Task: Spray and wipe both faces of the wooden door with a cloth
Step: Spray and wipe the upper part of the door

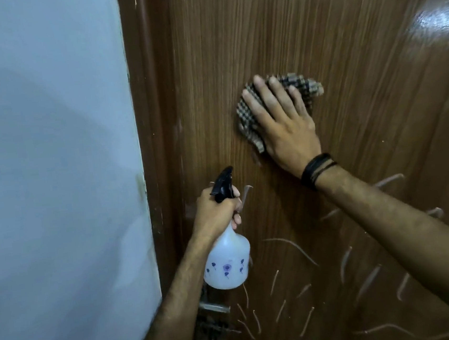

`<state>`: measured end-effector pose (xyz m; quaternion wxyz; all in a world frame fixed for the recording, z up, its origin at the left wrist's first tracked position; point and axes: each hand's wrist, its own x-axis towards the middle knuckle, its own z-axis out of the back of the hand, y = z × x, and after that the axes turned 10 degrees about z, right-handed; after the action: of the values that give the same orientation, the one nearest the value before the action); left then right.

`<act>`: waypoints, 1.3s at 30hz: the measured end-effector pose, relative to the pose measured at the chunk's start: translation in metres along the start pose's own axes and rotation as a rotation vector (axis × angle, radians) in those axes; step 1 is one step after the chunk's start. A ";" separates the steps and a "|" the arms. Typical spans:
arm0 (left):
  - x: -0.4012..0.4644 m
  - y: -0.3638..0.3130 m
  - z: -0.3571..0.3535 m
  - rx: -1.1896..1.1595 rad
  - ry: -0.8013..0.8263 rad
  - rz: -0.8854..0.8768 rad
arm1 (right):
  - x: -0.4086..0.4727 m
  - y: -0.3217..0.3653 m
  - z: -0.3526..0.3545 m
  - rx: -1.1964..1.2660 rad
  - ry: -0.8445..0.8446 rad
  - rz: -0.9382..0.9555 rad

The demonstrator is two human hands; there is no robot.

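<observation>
Wood-grain laminate fills the head view: the wooden door point(342, 35) stands close in front, its frame point(155, 121) meeting a pale blue wall point(52, 159) on the left. The right hand point(282, 126) lies flat with fingers straight, pressing a checked cloth point(248, 118) against the door face above mid-height. A black cord wristband point(317, 170) circles that wrist. Lower and nearer the frame, the left hand point(216, 211) grips the neck of a white spray bottle point(227, 262) with a black trigger head point(223, 185), nozzle pointing up towards the door. Pale streaks point(294, 248) mark the lower panel, and a metal latch point(213, 308) shows by the edge.

Risk, as I judge it: the bunched cloth may slip from under the flat palm, since nothing pinches it. The streaked lower area and the far face look unwiped, so stopping early would leave marks.
</observation>
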<state>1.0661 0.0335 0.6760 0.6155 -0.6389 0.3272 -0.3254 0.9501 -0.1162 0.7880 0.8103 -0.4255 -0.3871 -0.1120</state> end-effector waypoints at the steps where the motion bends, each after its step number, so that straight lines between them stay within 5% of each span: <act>1: -0.002 0.005 -0.006 0.016 0.007 0.010 | -0.019 0.008 -0.004 0.018 0.027 0.016; 5: -0.005 0.018 -0.016 0.039 -0.009 0.053 | -0.071 0.026 -0.014 0.025 0.095 0.068; 13: 0.000 0.030 -0.020 0.009 -0.059 0.028 | -0.022 0.015 -0.014 -0.003 0.001 0.082; 19: -0.007 0.061 -0.020 0.002 -0.076 0.105 | -0.100 0.051 -0.034 0.013 0.116 0.247; 29: -0.016 0.086 -0.017 0.015 -0.124 0.139 | -0.044 0.038 -0.024 0.036 -0.041 -0.076; 39: -0.019 0.109 -0.014 0.012 -0.110 0.164 | -0.157 0.092 -0.052 0.004 0.187 0.343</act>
<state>1.0424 0.0379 0.5672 0.6610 -0.6232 0.3420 -0.2403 0.9187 -0.1230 0.6013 0.8507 -0.4715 -0.2323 -0.0107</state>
